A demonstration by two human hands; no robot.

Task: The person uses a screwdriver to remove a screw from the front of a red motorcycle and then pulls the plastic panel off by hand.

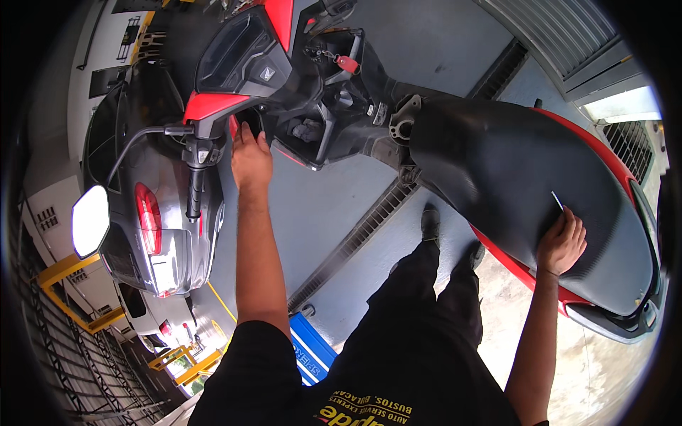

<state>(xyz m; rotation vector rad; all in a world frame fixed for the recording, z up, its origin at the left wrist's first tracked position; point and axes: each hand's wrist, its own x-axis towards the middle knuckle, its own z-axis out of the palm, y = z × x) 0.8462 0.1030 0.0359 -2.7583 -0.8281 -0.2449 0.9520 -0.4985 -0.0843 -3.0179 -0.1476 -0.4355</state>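
Note:
A red-and-black motor scooter stretches across the view, with its dark dashboard (241, 57) at the upper left and its long black seat (490, 149) at the right. My left hand (252, 157) reaches up to the inner front panel below the red handlebar cover (213, 106). Its fingers are apart and touch the dark panel. On the seat's near side rests my right hand (563, 245), fingers closed round a thin pale metal rod (557, 200) whose tip points away from me. The rod's other end is hidden in the hand.
Beside the dashboard, an open front pocket (305, 131) holds a crumpled grey item. A red key fob (347, 64) hangs near the ignition. A mirror (91, 220) and grip (195, 192) project left, near a grey car (170, 248). A floor drain grate (355, 238) and a blue box (312, 348) lie below.

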